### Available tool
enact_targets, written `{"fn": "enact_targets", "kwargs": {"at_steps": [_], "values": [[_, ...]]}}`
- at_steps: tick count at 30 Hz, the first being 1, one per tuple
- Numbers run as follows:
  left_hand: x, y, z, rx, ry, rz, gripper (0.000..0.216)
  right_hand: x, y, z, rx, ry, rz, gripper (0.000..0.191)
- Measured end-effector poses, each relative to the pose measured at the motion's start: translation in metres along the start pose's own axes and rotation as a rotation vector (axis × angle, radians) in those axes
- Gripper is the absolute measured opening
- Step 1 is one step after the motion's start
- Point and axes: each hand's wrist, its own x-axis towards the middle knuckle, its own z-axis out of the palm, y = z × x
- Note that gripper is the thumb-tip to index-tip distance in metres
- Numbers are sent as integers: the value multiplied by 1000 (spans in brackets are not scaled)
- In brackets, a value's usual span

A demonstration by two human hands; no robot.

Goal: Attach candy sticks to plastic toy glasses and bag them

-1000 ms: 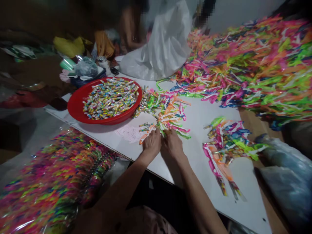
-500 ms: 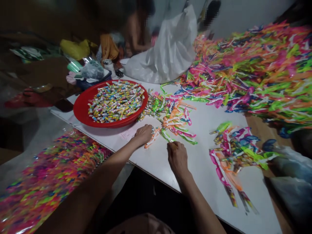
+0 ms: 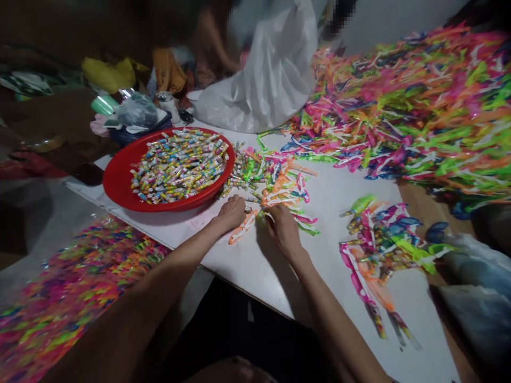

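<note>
My left hand [image 3: 233, 211] rests on the white table beside the basin, its fingers closed over something I cannot make out. An orange plastic piece with a white strip [image 3: 242, 227] lies against its fingertips. To the right, my right hand [image 3: 284, 227] has curled fingers at the near edge of a small pile of orange, pink and green plastic pieces [image 3: 285, 189]; whatever is in them is hidden. Behind my left hand, small wrapped tubes with printed bands [image 3: 179, 167] fill a red basin [image 3: 120, 183], and more tubes lie loose beside its right rim.
On the right of the table [image 3: 319, 287] lies a group of plastic pieces joined with tubes [image 3: 383, 239]. A large colourful heap [image 3: 419, 106] covers the far right. A whitish sack [image 3: 263, 80] stands behind, near another person [image 3: 211, 48]. More bright pieces [image 3: 88, 298] lie lower left.
My right hand has moved forward and left to the near edge of the small pile, closer to my left hand. The view has shifted slightly; my left hand stays by the orange piece.
</note>
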Motion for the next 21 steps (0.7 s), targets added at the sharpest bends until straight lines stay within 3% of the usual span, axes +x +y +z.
{"fn": "enact_targets", "kwargs": {"at_steps": [5,11,14,16,19,21], "values": [[4,2,3,-100,16,-33,28,73,-23,11,-262,-278,-18,26],[8,-7,3,-467,106,-102,21,109,-17,32,-307,-320,87,26],[8,-13,6,-785,166,-167,15,112,-9,27,-270,-304,98,24],[7,-12,8,-1031,181,-207,15,106,-8,21,-121,-272,108,25],[5,4,13,-1452,145,-229,23,85,-13,11,128,-227,115,27],[1,18,17,-1677,89,-233,29,67,-18,3,92,-228,101,24]]}}
